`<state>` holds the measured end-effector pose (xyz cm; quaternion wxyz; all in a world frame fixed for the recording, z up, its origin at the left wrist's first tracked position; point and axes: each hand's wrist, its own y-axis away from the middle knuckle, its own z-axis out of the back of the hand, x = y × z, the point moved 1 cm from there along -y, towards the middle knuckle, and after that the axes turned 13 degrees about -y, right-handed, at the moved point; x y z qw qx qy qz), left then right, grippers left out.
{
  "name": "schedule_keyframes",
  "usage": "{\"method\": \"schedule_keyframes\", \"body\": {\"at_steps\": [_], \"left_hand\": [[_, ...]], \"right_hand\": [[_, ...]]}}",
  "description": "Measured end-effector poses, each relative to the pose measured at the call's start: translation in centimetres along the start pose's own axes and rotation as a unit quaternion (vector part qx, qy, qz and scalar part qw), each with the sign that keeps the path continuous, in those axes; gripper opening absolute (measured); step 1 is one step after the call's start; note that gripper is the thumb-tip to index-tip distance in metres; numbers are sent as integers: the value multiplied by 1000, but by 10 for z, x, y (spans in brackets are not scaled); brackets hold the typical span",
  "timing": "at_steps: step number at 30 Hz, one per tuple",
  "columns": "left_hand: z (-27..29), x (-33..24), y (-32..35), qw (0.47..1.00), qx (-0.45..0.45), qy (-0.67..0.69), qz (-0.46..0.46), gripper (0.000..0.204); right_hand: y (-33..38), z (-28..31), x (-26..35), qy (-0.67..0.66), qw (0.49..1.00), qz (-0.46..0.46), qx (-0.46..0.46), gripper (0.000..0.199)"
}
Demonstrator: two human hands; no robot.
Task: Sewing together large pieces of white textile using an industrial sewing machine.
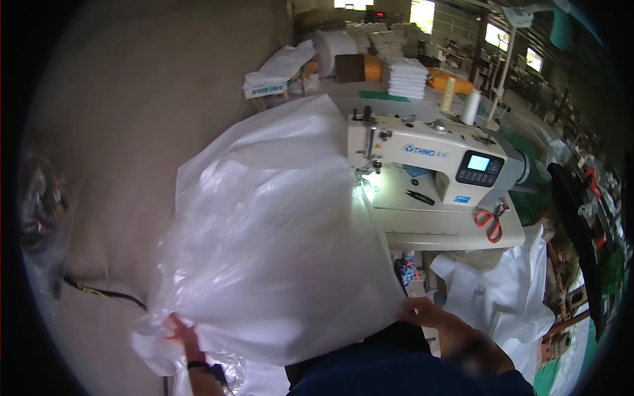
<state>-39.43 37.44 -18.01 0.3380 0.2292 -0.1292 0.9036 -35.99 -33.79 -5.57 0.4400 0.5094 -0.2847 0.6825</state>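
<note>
A large, billowing sheet of clear-white plastic film fills the middle of the view, spread from the sewing machine down to my lap. My left hand grips its lower left edge, a dark band on the wrist. My right hand holds the lower right edge of the film, next to the table's front. The white industrial sewing machine stands on its pale table just right of the film.
Red-handled scissors and small black snips lie on the sewing table. Two thread cones stand behind the machine. White woven fabric hangs at the right. Stacked white material sits farther back. A black cable crosses the concrete floor at left.
</note>
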Motion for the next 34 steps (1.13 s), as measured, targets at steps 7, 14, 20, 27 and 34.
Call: {"method": "schedule_keyframes", "body": {"at_steps": [7, 14, 20, 27, 34], "left_hand": [[160, -1, 35, 899, 75, -58, -428, 30], [340, -159, 165, 697, -178, 497, -485, 30], [351, -247, 31, 866, -122, 332, -353, 54], [323, -304, -85, 679, 4, 510, -529, 57], [397, -317, -104, 820, -10, 187, -541, 50]], "right_hand": [[-35, -22, -4, 38, 994, -97, -37, 34], [-64, -37, 4, 37, 933, 10, -358, 32], [-53, -11, 2, -585, 798, -140, -29, 33], [-83, -60, -43, -413, 879, -201, 131, 38], [-100, -96, -107, -358, 856, -334, 169, 41]]}}
